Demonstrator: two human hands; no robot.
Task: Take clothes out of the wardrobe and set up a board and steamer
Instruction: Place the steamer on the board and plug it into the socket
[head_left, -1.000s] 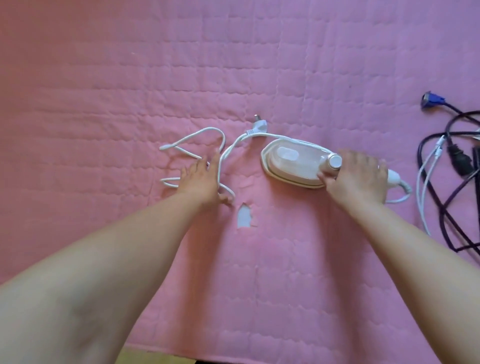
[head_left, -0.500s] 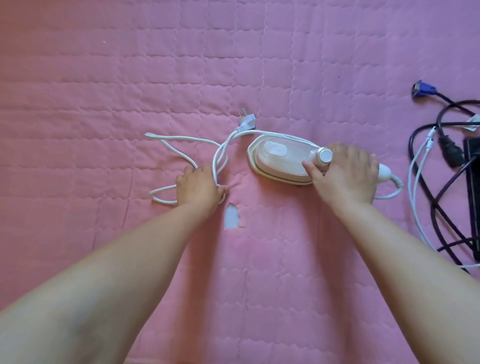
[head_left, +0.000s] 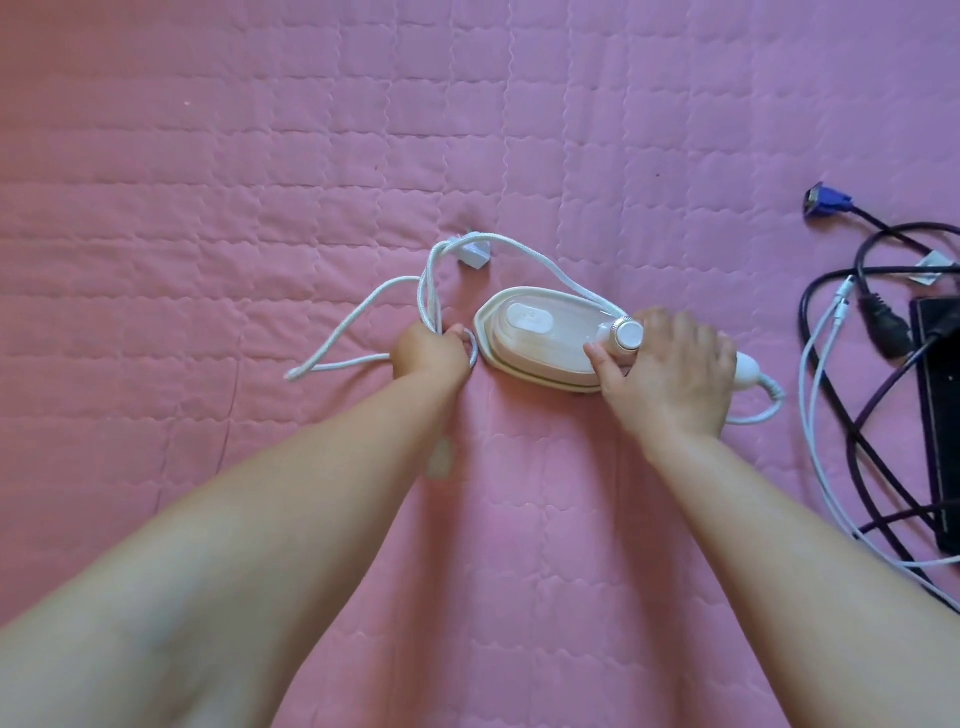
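- We look down on a pink quilted blanket (head_left: 311, 156) that fills the view; nothing more of the room shows.
- Our left hand (head_left: 428, 353) is curled into a fist round gathered loops of the white cord (head_left: 358, 317), knuckles down on the blanket.
- The cord's plug (head_left: 474, 254) lies just beyond that hand, and more loops trail out to its left.
- Our right hand (head_left: 670, 374) grips the rear handle of the white steamer (head_left: 540, 338), thumb beside the round dial (head_left: 627, 333).
- The steamer lies flat on the blanket between our hands, its nose just beside the left fist.
- Well to the right of our right hand lies a tangle of dark cables (head_left: 852, 415), one with a blue connector (head_left: 826, 200).
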